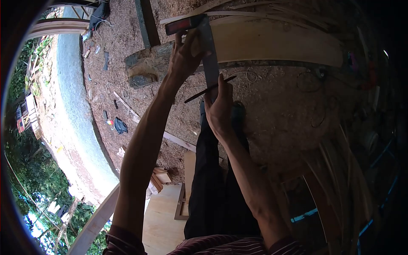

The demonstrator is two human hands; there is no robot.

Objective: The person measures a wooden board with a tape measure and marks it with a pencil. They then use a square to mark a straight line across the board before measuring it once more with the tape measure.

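A try square with a dark red stock and a flat grey blade (208,46) lies across the left end of a pale wooden board (272,40). My left hand (183,59) grips the square, fingers up at its stock and thumb against the blade. Lower down, my right hand (219,108) is closed around a dark pencil (195,97), which points down to the left. The blade's lower end reaches my right hand, whose fingers seem to touch it. Under the board's left end is a rough, weathered timber (146,63).
Sawdust and shavings cover the ground (276,102). Long thin wood strips (255,14) lie behind the board. Wood offcuts (160,176) and a plywood sheet (161,216) are beside my legs. Bent strips (340,170) stand at the right, in shadow. A black bag (120,125) lies left.
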